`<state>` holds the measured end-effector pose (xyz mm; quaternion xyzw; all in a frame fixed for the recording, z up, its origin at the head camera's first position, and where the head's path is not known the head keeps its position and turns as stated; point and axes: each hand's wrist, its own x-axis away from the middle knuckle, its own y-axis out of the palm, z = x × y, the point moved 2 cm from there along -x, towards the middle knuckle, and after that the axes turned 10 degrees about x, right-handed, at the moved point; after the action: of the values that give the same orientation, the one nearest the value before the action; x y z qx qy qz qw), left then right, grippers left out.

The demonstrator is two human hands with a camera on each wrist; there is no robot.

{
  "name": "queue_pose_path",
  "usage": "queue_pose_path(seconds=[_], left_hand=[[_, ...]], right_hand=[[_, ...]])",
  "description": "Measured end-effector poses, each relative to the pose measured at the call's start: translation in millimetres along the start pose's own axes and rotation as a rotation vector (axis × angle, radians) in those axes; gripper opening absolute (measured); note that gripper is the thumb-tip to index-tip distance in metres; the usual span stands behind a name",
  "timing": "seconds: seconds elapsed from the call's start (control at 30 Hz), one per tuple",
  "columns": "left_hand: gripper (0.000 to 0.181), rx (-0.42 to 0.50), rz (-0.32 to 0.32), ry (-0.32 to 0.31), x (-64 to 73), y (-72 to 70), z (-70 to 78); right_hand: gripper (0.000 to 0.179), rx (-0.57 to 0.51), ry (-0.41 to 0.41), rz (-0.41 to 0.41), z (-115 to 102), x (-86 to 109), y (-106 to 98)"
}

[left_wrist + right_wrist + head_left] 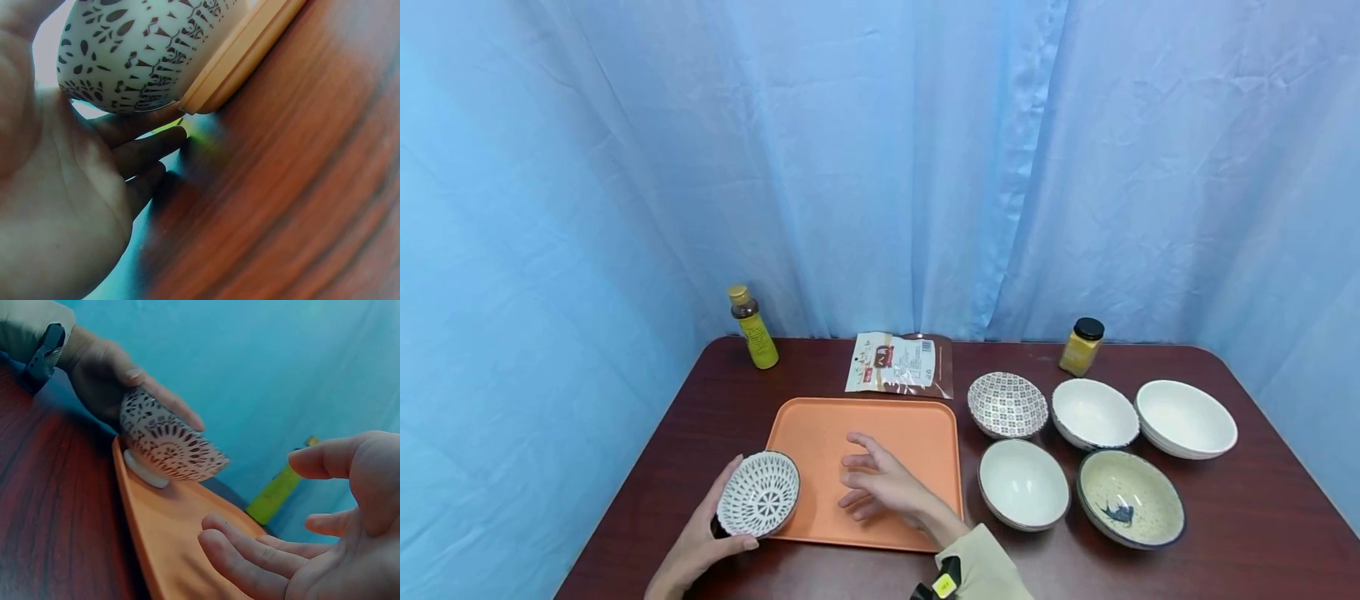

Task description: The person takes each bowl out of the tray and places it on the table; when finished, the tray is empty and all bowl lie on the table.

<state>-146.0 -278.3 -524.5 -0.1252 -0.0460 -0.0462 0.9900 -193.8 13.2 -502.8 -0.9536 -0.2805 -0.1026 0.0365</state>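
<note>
My left hand (698,537) grips a small black-and-white patterned bowl (760,493), its thumb at the near side and its fingers at the far left side. The bowl is over the left edge of an orange tray (820,425). In the right wrist view, the patterned bowl (172,440) appears tilted, its pale foot close to the tray; whether they touch I cannot tell. My right hand (883,483) hovers above the middle of the tray with its fingers spread and slightly bent, holding nothing.
Right of the tray stand a patterned bowl (1007,404), white bowls (1024,485) (1095,412) (1186,417) and a cream bowl with a blue motif (1138,496). Behind are a yellow-green bottle (756,333), a food packet (898,365) and a black-lidded jar (1082,346).
</note>
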Motion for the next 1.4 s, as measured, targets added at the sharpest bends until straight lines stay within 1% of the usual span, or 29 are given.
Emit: queue_pose_path(seconds=[0.13,0.23,0.43,0.57,0.7,0.83,1.0,1.23,1.4], left_hand=[[0.117,0.015,0.0,0.0,0.6,0.5,-0.2],[0.118,0.018,-0.002,0.014,2.2,-0.3,-1.4],[0.117,0.054,-0.007,-0.002,5.8,-1.8,-2.2],[0.116,0.084,-0.016,0.007,6.2,-2.4,-2.2],[0.115,0.09,-0.022,0.022,6.2,-2.9,-2.0],[0.115,0.087,-0.031,0.049,6.4,-2.7,-1.6],[0.115,0.09,-0.039,0.065,6.3,-1.9,-1.0],[0.116,0.106,-0.04,0.083,7.3,-2.1,-1.4],[0.115,0.101,-0.031,0.058,7.0,-1.4,-0.7]], right_hand=[[0.07,-0.009,0.014,-0.003,5.4,-9.2,7.8],[0.069,-0.015,0.025,-0.016,8.8,-16.0,13.0],[0.067,-0.028,0.036,-0.042,11.2,-27.0,23.9],[0.067,-0.053,0.031,-0.083,11.4,-33.7,32.6],[0.069,-0.077,0.03,-0.152,12.4,-41.0,41.9],[0.07,-0.072,0.026,-0.22,13.2,-48.0,49.6],[0.07,-0.057,0.008,-0.267,12.7,-55.0,55.1],[0.066,-0.063,-0.016,-0.298,12.3,-58.3,59.5],[0.064,-0.084,-0.043,-0.288,13.0,-57.4,60.1]])
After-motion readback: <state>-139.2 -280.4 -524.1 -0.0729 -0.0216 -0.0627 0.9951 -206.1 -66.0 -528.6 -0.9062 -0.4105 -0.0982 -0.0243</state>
